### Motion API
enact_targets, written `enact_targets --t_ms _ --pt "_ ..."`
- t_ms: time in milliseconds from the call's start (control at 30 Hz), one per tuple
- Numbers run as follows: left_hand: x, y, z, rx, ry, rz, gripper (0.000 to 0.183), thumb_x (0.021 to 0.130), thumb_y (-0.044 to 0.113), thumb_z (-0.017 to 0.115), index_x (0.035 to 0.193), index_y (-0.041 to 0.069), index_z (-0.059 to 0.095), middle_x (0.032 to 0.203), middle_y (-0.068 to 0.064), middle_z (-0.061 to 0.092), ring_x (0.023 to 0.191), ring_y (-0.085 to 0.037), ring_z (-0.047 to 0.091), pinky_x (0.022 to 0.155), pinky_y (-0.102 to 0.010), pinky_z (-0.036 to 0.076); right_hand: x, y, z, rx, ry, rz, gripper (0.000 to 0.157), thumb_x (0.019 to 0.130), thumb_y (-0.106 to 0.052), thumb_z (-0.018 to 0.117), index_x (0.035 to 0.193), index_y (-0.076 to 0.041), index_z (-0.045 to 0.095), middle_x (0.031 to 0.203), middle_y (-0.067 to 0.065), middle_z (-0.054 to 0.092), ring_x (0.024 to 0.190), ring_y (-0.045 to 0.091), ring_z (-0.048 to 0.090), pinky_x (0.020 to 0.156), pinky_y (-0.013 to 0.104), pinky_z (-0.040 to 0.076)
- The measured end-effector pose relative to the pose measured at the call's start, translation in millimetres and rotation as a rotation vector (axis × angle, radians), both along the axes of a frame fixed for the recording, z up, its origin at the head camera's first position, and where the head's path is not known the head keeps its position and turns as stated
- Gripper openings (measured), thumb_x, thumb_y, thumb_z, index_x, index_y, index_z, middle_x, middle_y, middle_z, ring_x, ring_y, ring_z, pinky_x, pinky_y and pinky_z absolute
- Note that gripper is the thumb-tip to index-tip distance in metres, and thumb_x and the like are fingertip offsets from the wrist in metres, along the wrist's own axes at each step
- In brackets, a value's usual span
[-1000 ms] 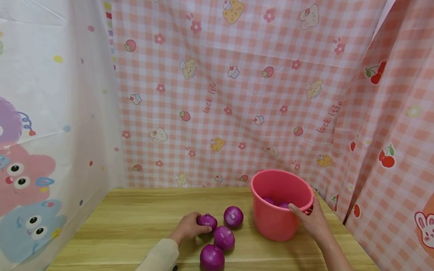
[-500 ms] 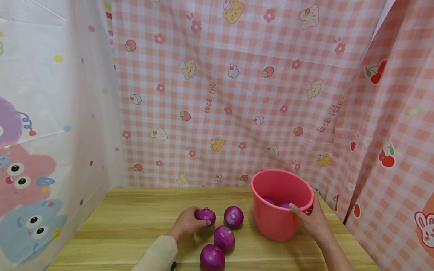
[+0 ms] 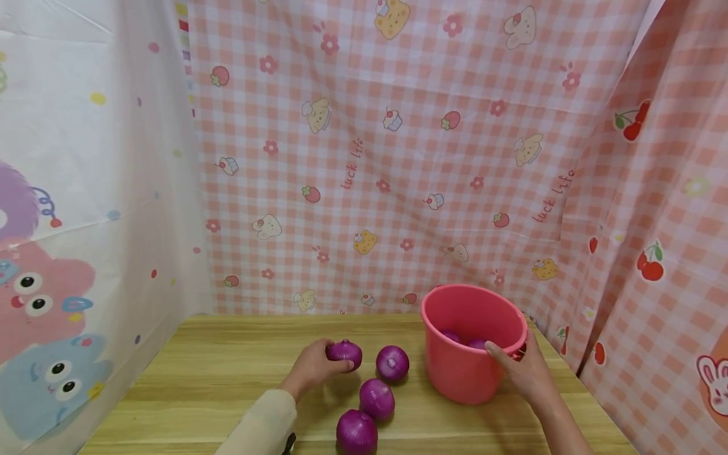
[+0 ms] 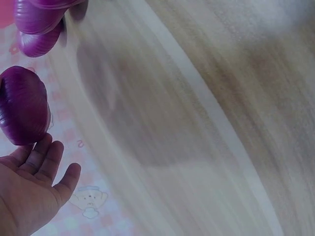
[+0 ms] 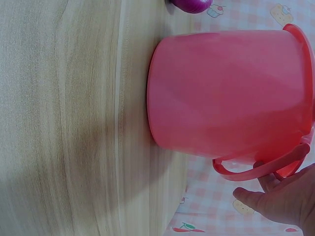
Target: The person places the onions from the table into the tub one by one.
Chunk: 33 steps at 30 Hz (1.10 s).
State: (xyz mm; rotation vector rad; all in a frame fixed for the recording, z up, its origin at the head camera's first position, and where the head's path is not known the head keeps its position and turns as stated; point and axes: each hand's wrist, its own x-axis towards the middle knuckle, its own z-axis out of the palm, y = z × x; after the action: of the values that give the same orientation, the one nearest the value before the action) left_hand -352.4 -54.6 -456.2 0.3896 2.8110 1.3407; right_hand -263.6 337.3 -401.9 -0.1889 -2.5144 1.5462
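My left hand (image 3: 313,368) pinches a red onion (image 3: 345,355) between thumb and fingers. In the left wrist view this onion (image 4: 23,105) is off the table, and a shadow falls on the wood beneath. My right hand (image 3: 527,373) grips the rim of a pink bucket (image 3: 463,379), thumb over the edge, at the right of the table. Beside the right hand in the right wrist view hangs the bucket's handle (image 5: 261,169). Inside the bucket, red onions (image 3: 476,344) show partly over the rim; the bottom is hidden.
On the wooden table (image 3: 227,354) are three more red onions: one near the bucket (image 3: 392,364), one in the middle (image 3: 376,399) and one at the front (image 3: 356,433). A checked curtain (image 3: 352,158) hangs behind, with a white curtain (image 3: 136,189) at the left.
My left hand has raised the red onion and drawn it slightly left, away from the onion in the middle. My right hand and the bucket have stayed where they were.
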Motion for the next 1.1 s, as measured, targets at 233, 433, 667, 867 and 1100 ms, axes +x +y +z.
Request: enact_targets --t_ms 233,433,667,867,1100 --pt "-3.5 0.6 3.3 0.013 0.012 -0.001 0.06 0.08 0.036 0.082 0.119 -0.003 0.059 0.107 -0.014 0.065 0.099 -0.028 0.064 0.088 -0.047 0.054 -0.1 0.6 -1.4 -0.001 0.011 0.006 0.103 0.095 -0.047 0.064 0.156 -0.001 -0.005 0.155 0.029 0.02 0.137 0.042 0.031 0.11 0.053 0.036" --pt "-4.0 3.0 9.1 0.024 0.019 -0.002 0.064 0.079 0.038 0.082 0.123 -0.003 0.059 0.11 -0.014 0.066 0.1 -0.028 0.063 0.087 -0.046 0.054 -1.4 2.0 -3.0 0.0 0.016 0.013 0.102 0.095 -0.047 0.063 0.156 -0.001 -0.005 0.155 0.028 0.021 0.137 0.041 0.032 0.109 0.051 0.036" --pt "-3.2 7.3 19.1 0.021 0.018 -0.021 0.067 0.081 0.041 0.081 0.126 -0.003 0.058 0.112 -0.014 0.065 0.101 -0.027 0.063 0.088 -0.045 0.054 -1.9 2.2 -2.3 -0.005 0.01 0.012 0.104 0.094 -0.048 0.064 0.156 -0.002 -0.006 0.155 0.028 0.02 0.137 0.042 0.031 0.11 0.053 0.036" --pt "-4.9 11.7 25.8 0.029 0.03 -0.036 0.068 0.082 0.042 0.079 0.128 -0.002 0.057 0.115 -0.015 0.064 0.102 -0.027 0.063 0.087 -0.044 0.055 -1.9 2.8 -1.7 -0.016 -0.008 0.01 0.105 0.094 -0.049 0.064 0.156 -0.001 -0.007 0.156 0.029 0.018 0.137 0.042 0.03 0.11 0.054 0.035" --pt "-6.1 16.6 33.6 0.022 0.057 -0.043 0.065 0.081 0.042 0.079 0.125 -0.001 0.059 0.111 -0.013 0.065 0.097 -0.024 0.064 0.083 -0.042 0.055 -1.9 2.1 -0.9 -0.017 -0.006 0.012 0.105 0.094 -0.048 0.064 0.156 0.0 -0.007 0.155 0.029 0.018 0.138 0.042 0.03 0.111 0.053 0.034"
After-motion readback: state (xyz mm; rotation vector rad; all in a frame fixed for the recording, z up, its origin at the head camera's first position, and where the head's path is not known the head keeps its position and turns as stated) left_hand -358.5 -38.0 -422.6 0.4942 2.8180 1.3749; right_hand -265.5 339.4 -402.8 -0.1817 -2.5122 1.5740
